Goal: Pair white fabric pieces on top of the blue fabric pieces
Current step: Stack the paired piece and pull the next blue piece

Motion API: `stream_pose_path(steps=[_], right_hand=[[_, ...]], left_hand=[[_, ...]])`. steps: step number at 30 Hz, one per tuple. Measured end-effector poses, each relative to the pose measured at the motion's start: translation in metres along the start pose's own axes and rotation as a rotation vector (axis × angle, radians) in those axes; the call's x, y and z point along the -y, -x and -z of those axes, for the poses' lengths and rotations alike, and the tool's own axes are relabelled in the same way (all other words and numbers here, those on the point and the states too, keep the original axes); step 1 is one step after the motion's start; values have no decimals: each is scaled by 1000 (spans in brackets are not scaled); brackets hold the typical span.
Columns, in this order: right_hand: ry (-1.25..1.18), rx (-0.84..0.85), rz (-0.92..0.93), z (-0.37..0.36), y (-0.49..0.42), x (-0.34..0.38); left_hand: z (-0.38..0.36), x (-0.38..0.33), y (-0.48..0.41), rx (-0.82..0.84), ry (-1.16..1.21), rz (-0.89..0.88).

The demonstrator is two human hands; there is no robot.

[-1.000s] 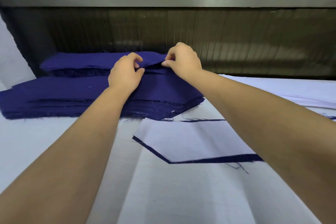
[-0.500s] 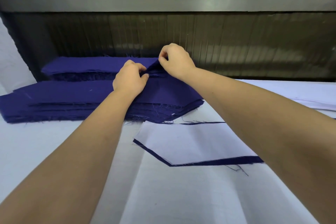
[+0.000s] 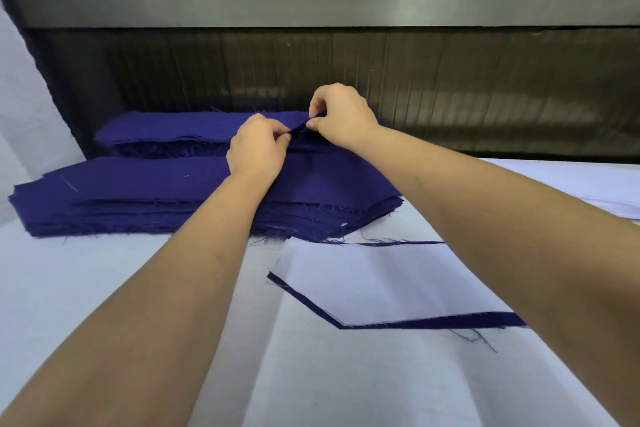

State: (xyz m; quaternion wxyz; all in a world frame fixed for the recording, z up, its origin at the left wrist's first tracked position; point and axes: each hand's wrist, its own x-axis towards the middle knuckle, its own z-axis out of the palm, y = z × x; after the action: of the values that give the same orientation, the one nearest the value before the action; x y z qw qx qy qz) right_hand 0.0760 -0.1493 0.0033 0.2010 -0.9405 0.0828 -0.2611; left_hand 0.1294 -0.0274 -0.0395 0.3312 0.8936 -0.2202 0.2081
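A thick stack of blue fabric pieces point(image 3: 138, 194) lies on the white table, with a second blue stack point(image 3: 166, 130) behind it. My left hand point(image 3: 258, 149) and my right hand point(image 3: 343, 116) meet at the far edge of the near stack, each pinching the top blue piece's edge point(image 3: 301, 133) between thumb and fingers. In front of the stack lies a white fabric piece point(image 3: 384, 284) on top of a blue piece point(image 3: 433, 322) whose border shows along its left and near sides.
A white cloth covers the table point(image 3: 104, 288). More white fabric pieces point(image 3: 609, 198) lie at the right edge. A dark ribbed panel point(image 3: 450, 90) under a metal rail point(image 3: 311, 0) closes off the back. A white wall surface point(image 3: 24, 107) stands at the left.
Both hands have drawn closer together at the stack's far edge, and the pinched blue edge is bunched up a little between them. The paired piece in front has not moved.
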Motion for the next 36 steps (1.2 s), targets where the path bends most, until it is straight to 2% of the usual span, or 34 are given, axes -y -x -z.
stream_pose_path(steps=[7, 11, 15, 22, 29, 36], right_hand=[[-62, -23, -158, 7, -2, 12], [-74, -8, -125, 7, -6, 13], [-83, 49, -13, 8, -6, 12], [-27, 75, 31, 7, -8, 7], [63, 115, 46, 5, -3, 6], [124, -7, -109, 4, 0, 3]], left_hand=[[2, -2, -1, -9, 3, 16], [3, -3, 0, 82, 79, 3], [2, -5, -1, 119, 163, 7], [0, -6, -2, 91, 56, -84], [-3, -4, 0, 58, 39, -73], [-2, -5, 0, -32, 87, -59]])
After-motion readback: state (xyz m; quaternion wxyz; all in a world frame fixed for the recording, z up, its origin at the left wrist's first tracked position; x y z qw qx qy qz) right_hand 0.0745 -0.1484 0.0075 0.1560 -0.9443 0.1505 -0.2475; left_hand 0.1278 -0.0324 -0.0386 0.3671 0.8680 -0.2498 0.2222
